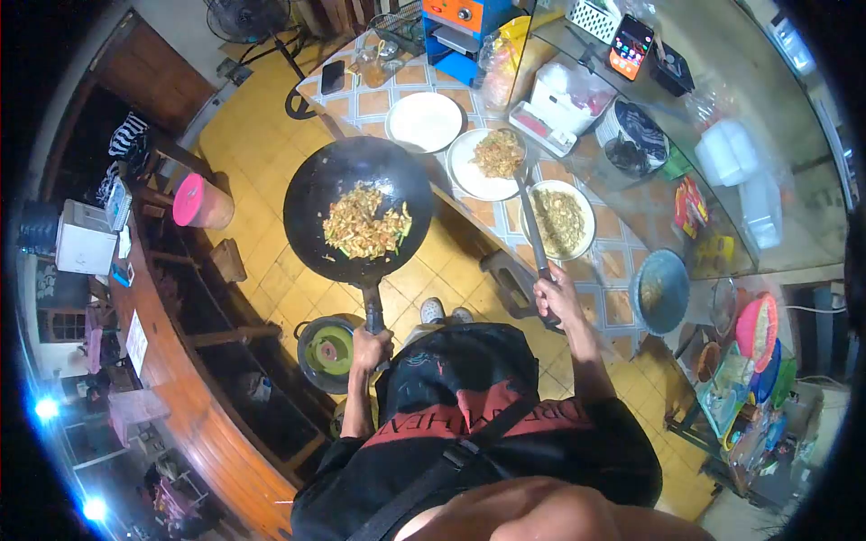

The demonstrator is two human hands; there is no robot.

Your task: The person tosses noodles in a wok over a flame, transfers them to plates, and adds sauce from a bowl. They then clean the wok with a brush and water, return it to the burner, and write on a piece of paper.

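My left hand point(372, 347) is wrapped round the handle of a black wok point(311, 207), which is held over the floor with a heap of fried food point(365, 225) in it. In my right hand point(557, 296) is the dark handle of a long ladle point(532, 212). The ladle's head is at the food on a white plate point(469, 176), partly hidden by that food. Beside it on the tiled table lie a plain white plate point(424, 122) and a plate of pale chopped food point(559, 219).
A blue-grey basin point(660, 290) stands at the table's right end. On the floor are a pot with green liquid point(327, 352) and a pink-rimmed bucket point(204, 203). A wooden counter point(194, 406) runs along the left. A phone point(630, 47) rests on the glass case.
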